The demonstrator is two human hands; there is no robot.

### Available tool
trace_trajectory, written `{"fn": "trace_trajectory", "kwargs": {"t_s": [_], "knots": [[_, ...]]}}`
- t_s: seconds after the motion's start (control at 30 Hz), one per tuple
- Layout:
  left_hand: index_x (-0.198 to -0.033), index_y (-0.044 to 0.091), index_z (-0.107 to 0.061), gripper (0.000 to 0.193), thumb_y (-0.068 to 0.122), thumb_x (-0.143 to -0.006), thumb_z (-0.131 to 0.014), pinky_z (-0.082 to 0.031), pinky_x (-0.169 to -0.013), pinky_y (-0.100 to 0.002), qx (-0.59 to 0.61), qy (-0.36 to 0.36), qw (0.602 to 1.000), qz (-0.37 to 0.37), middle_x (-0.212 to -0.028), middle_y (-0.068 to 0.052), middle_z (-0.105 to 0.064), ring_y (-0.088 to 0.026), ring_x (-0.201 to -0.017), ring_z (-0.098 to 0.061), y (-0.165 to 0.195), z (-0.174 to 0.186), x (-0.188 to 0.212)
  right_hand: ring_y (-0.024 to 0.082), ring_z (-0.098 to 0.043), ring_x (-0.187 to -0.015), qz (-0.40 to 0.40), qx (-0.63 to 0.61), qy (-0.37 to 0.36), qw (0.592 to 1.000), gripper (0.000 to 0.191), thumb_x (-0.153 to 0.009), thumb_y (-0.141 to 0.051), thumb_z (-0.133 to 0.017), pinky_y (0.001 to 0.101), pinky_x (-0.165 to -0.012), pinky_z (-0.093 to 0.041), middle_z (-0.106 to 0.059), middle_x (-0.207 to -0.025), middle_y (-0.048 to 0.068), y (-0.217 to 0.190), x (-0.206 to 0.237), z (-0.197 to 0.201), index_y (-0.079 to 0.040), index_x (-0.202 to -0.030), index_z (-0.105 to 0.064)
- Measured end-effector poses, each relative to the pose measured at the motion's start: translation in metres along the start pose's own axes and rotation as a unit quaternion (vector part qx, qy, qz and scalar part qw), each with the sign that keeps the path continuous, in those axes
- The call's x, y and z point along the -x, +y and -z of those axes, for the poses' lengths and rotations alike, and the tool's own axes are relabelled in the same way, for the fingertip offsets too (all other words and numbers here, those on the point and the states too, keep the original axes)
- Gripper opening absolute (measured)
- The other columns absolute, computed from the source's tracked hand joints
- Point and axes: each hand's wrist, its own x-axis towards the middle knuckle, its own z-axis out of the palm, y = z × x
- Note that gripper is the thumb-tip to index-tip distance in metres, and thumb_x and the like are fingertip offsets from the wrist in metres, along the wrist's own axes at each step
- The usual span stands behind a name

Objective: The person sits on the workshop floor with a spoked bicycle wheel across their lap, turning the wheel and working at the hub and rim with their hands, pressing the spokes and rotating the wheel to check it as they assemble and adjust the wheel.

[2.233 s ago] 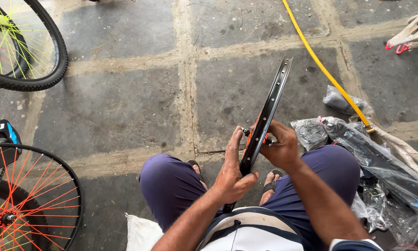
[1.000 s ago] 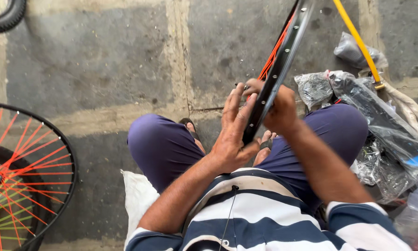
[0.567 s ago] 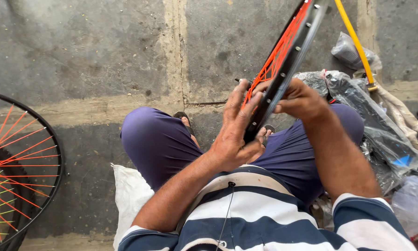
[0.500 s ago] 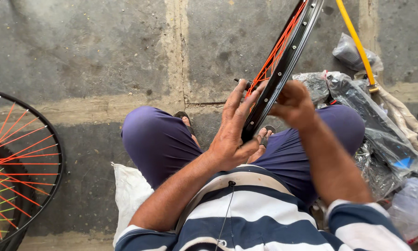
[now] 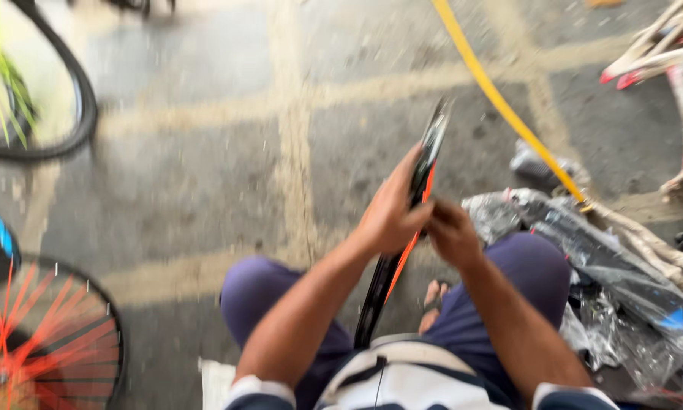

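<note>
A black bicycle wheel rim (image 5: 433,148) with orange spokes stands edge-on between my knees, its lower part running down toward my lap. My left hand (image 5: 391,209) wraps around the rim from the left side. My right hand (image 5: 452,231) grips the rim just below and to the right of it, near the orange spokes. Both hands touch each other on the rim. The frame is blurred, so finger details are unclear. I sit with purple trousers (image 5: 262,300) and a striped shirt.
A wheel with orange spokes (image 5: 49,338) lies at the lower left. Another wheel with green spokes (image 5: 34,91) is at the upper left. A yellow hose (image 5: 501,99) crosses the paved floor. Crumpled plastic wrapping (image 5: 615,281) lies at the right, with white frame parts (image 5: 668,53) beyond.
The view has swung up and back, so the rim's top now shows lower in the picture. My left hand has shifted from a flat touch to a grip around the rim.
</note>
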Motion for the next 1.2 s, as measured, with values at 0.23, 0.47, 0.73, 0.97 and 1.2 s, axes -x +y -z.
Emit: {"fn": "trace_trajectory", "kwargs": {"t_s": [0.23,0.47,0.73,0.97,1.2], "knots": [[-0.163,0.003,-0.022,0.088,0.008,-0.085,-0.064,-0.041,-0.118,-0.044,0.040,0.002,0.998,0.047,-0.153,-0.024,-0.048,-0.038,-0.144,-0.051,0.016,-0.010,0.067,0.019,-0.065,-0.116,0.143,0.083,0.028,0.986,0.022,-0.094,0.007,-0.068,0.0343,-0.096,-0.056,-0.062,-0.129,0.014,-0.008,0.017,0.002,0.007,-0.116,-0.063],[-0.163,0.000,-0.017,0.096,0.003,-0.082,-0.069,-0.027,-0.126,-0.046,0.013,0.017,1.000,-0.008,-0.167,-0.026,-0.027,-0.038,-0.158,-0.026,0.006,-0.007,0.090,0.025,-0.071,-0.107,-0.012,-0.152,0.030,0.988,0.025,-0.101,-0.004,-0.058,0.0372,-0.097,-0.055,-0.073,-0.112,0.016,0.009,0.005,-0.005,0.008,-0.122,-0.067],[-0.157,-0.002,-0.048,0.057,0.028,-0.110,-0.059,-0.040,-0.097,-0.035,0.552,0.005,0.811,0.196,-0.132,-0.011,-0.059,-0.020,-0.115,-0.050,-0.072,-0.033,0.095,0.026,-0.070,-0.100,0.243,0.557,0.122,0.785,0.043,-0.072,0.000,-0.076,0.0337,-0.088,-0.054,-0.073,-0.115,0.012,-0.021,0.023,-0.057,-0.006,-0.114,-0.070],[-0.145,0.004,-0.054,0.049,0.037,-0.110,-0.047,-0.048,-0.100,-0.020,0.434,-0.051,0.886,0.152,-0.124,0.005,-0.067,0.000,-0.113,-0.060,-0.081,-0.035,0.089,0.012,-0.069,-0.086,0.025,0.397,0.023,0.917,0.043,-0.080,0.003,-0.074,0.0267,-0.074,-0.056,-0.074,-0.108,0.009,-0.046,0.026,-0.050,-0.004,-0.122,-0.070],[-0.139,0.002,-0.059,0.043,0.034,-0.111,-0.051,-0.046,-0.100,-0.025,0.558,-0.063,0.807,0.181,-0.122,0.000,-0.066,-0.008,-0.110,-0.058,-0.084,-0.039,0.082,0.009,-0.063,-0.069,0.098,0.514,0.062,0.850,0.033,-0.077,-0.002,-0.084,0.0256,-0.062,-0.052,-0.066,-0.085,0.002,-0.026,0.020,-0.048,-0.009,-0.107,-0.071]]}}
